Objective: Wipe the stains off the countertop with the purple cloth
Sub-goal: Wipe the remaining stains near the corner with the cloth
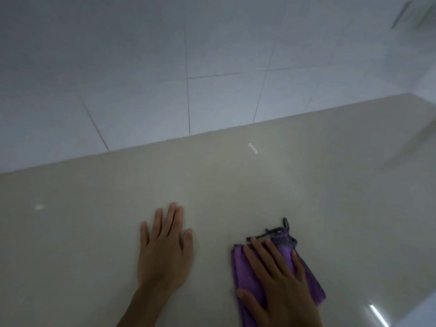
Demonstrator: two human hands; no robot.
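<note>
2 hands on beige countertop (236,185): left hand (164,251) flat, grasping nothing; right hand (280,282) splayed, pressing 1 purple cloth (238,270), not clenched.

The right hand (280,286) hides much of the purple cloth (238,267); stains indiscernible.

The pale beige bench (236,185) is glossy and meets a white tiled wall (165,67) along its far edge. On it lie a folded purple cloth (238,267) with a dark grey trimmed edge, pressed flat under the right hand (278,282), and the left hand (165,251), palm down with fingers spread, just beside the cloth but apart from it. Small whitish marks (252,147) show on the surface near the wall and at the far left
</note>
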